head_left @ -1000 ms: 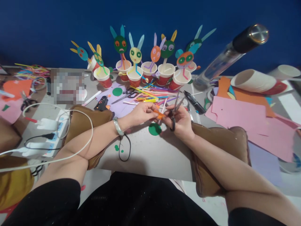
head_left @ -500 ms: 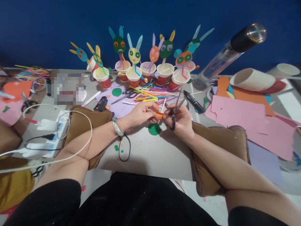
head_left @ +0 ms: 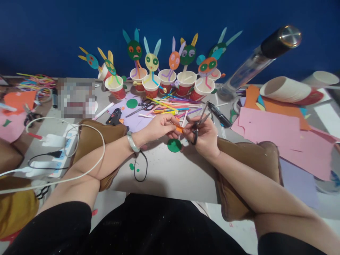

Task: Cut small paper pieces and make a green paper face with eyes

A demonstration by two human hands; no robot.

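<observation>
A small piece of orange paper (head_left: pixel 179 129) is pinched in the fingers of my left hand (head_left: pixel 162 126), and the fingertips of my right hand (head_left: pixel 205 136) touch its other end. My right hand also holds a pair of scissors (head_left: pixel 196 131), blades apart and pointing up and away. Just below the fingers, a green paper circle (head_left: pixel 174 145) lies on the table. Behind the hands is a loose pile of coloured sticks (head_left: pixel 172 104). Another pair of scissors (head_left: pixel 139 107) rests on purple paper (head_left: pixel 131 120) to the left.
Several paper cups (head_left: pixel 151 87) with paper faces line the back by the blue wall (head_left: pixel 170 14). A clear bottle (head_left: pixel 244 74) and pink paper (head_left: pixel 268 125) are on the right. A glue gun (head_left: pixel 114 116), a power strip (head_left: pixel 64 150) and cables occupy the left.
My right hand has turned slightly, and the scissors have tilted and shifted a little lower. The orange paper has moved slightly left between the fingers. My left hand is nearly still.
</observation>
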